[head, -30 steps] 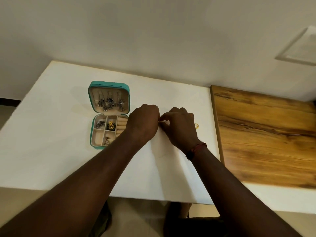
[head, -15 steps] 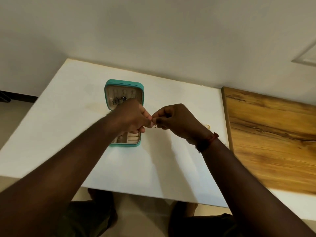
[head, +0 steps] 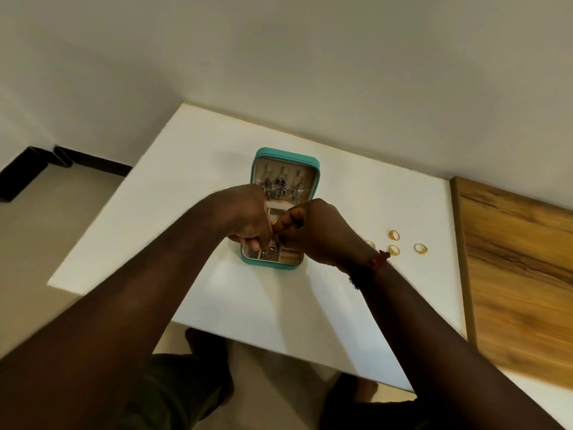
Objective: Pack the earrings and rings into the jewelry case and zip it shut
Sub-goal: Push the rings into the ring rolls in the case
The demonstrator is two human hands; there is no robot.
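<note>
Head view: both hands have moved from the bare table (head: 192, 218) to over the open jewelry case (head: 313, 172); the left hand (head: 248, 217) and right hand (head: 316, 231) meet fingertip to fingertip, pinching something small, likely an earring, above the lower tray; four gold rings (head: 394, 234) still wait farther right; packing is only partway done.

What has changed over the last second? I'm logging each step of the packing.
Both hands moved left from the bare table to above the open jewelry case. The left hand and right hand still pinch a small item between them, now over the tray. The case stays open, earrings still hang in its lid, and gold rings remain on the table.
</note>
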